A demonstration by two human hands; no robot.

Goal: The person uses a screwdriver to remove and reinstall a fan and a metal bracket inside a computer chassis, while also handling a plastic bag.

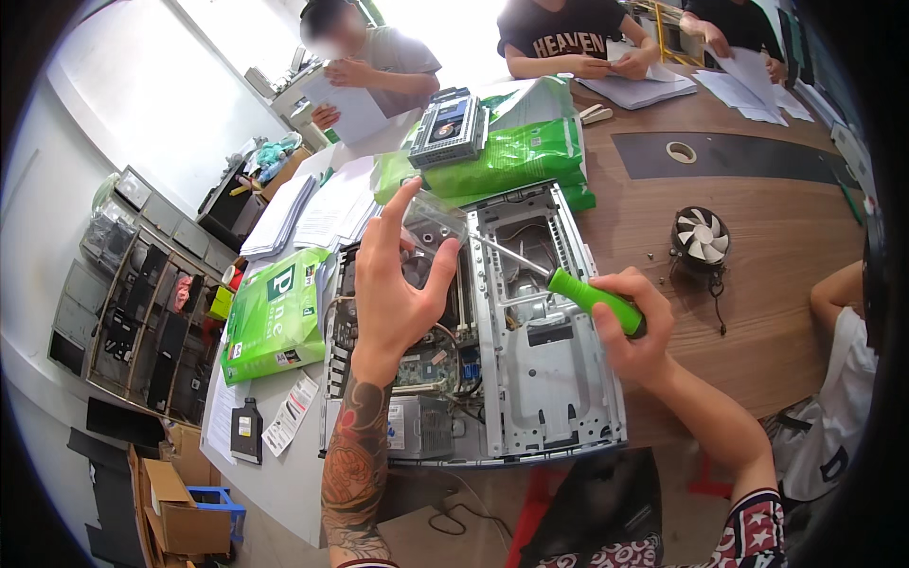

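Observation:
My right hand [636, 327] is wrapped round the green handle of a screwdriver [585, 292]. Its metal shaft slants up and left, with the tip end beside a clear plastic piece [437, 216]. My left hand [402, 284] grips that piece between thumb and raised fingers; part of it is hidden behind the hand. Under both hands lies an opened desktop computer case [554, 379], its metal frame facing up. Inside its left half show a circuit board [417, 367], cables and a silver power supply [421, 426].
A cooling fan [701, 237] with a cable stands on the table to the right, small screws near it. Beyond the case, a metal drive unit [448, 128] rests on green packs [530, 151]. Another green paper pack [275, 312] lies left. Several people handle papers across the table.

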